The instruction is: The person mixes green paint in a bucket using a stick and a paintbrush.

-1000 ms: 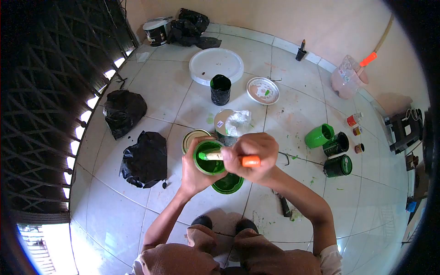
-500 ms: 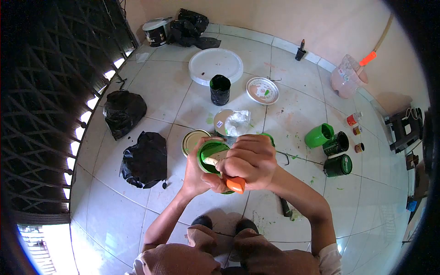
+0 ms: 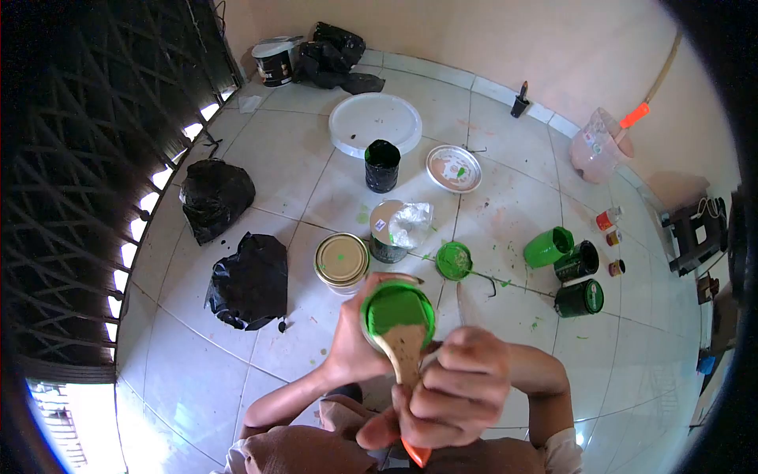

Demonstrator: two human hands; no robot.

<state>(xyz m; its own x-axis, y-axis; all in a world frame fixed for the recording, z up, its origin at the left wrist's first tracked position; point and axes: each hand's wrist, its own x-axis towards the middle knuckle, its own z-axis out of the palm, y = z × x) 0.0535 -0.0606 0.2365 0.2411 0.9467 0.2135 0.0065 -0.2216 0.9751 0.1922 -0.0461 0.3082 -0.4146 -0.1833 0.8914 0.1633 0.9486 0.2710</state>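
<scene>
My left hand (image 3: 352,340) is wrapped round an open can of green paint (image 3: 399,306), its mouth facing up toward me. In my right hand (image 3: 462,387) is a flat wooden tool (image 3: 406,350) with an orange end (image 3: 415,452), gripped below its pale blade. The blade's upper part lies at the can's mouth, over the green paint. Just beyond the can are a closed tin with a gold lid (image 3: 342,259), another tin with crumpled foil on top (image 3: 387,237), and a round green-smeared lid (image 3: 454,261).
Black plastic bags (image 3: 249,280) lie at the left near a metal gate. A black-coated can (image 3: 382,166), a white lid (image 3: 375,125) and a silver lid (image 3: 454,168) are farther out. Green jars (image 3: 549,247), small bottles and a pinkish bucket (image 3: 600,150) stand at the right.
Both hands and the can have moved closer to my body. My right hand has drawn down from the can's mouth, exposing the wooden blade and the green-smeared lid beyond.
</scene>
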